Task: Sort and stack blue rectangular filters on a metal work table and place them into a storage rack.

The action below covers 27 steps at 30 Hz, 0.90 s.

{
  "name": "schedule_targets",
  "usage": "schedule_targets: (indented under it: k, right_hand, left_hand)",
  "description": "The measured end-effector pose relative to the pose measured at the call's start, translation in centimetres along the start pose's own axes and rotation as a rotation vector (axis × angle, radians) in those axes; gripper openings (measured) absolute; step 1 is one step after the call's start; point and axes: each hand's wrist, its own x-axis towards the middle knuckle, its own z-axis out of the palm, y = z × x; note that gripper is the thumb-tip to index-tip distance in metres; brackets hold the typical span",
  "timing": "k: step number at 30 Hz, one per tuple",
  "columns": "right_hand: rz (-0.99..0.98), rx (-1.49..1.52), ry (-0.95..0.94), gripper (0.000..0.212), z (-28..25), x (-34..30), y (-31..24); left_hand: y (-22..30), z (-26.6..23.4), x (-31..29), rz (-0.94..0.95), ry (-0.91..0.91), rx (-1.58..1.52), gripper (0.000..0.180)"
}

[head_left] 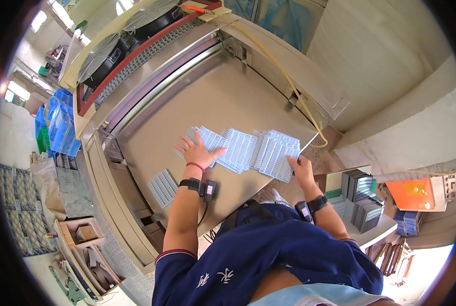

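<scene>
A spread row of light-blue slotted panels [238, 149] lies overlapping on the tan flat bed [171, 115] in front of me. My left hand [198, 153], fingers stretched wide, rests over the left end of the row. At the right end, my right hand [303, 171] pinches the edge of a slotted panel [278, 158] between thumb and fingers. That panel sticks out past the bed's near edge. How many sheets are in its grip cannot be told. A separate slotted panel [163, 187] lies apart, left of my left forearm.
Two round fans [103, 60] sit behind a red rail at the machine's far left. A yellow hose [284, 71] runs along the far right side. Dark stacked panels [365, 209] stand on a side table to my right. Blue crates [63, 122] are at far left.
</scene>
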Motion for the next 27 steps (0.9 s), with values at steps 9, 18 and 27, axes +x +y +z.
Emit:
schedule_targets:
  k: [9,18,27]
  right_hand:
    - [0.15,0.288,-0.059,0.04,-1.5,-1.2,0.6]
    - [0.15,0.355,0.015,0.039,-6.0,-2.0,0.4]
    - [0.088,0.495,0.028,0.044,-4.8,-3.6,-1.7]
  left_hand:
    - [2.5,0.7,-1.5,0.03,-0.052,0.008,0.126]
    - [3.9,1.1,-1.8,0.047,-0.046,0.003,0.127]
    - [7.7,1.5,-2.9,0.029,-0.066,-0.033,0.126]
